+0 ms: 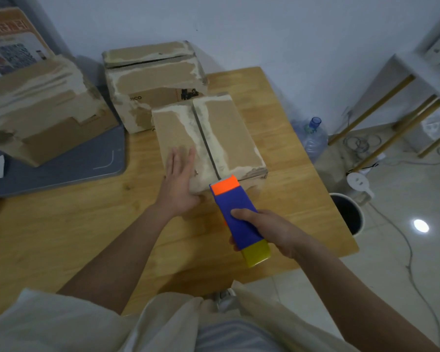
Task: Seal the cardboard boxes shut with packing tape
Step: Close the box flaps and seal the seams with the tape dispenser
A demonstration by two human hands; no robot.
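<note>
A small cardboard box lies on the wooden table, its two top flaps closed with a dark seam down the middle. My left hand rests flat and open on the near left flap. My right hand grips a blue tape dispenser with an orange front and a yellow rear. Its orange end touches the box's near edge at the seam. No tape strip is visible on the seam.
Two larger worn cardboard boxes stand behind: one at the back centre, one on the left over a grey mat. Off the table's right edge are a water bottle, a dark bin, cables and a white shelf.
</note>
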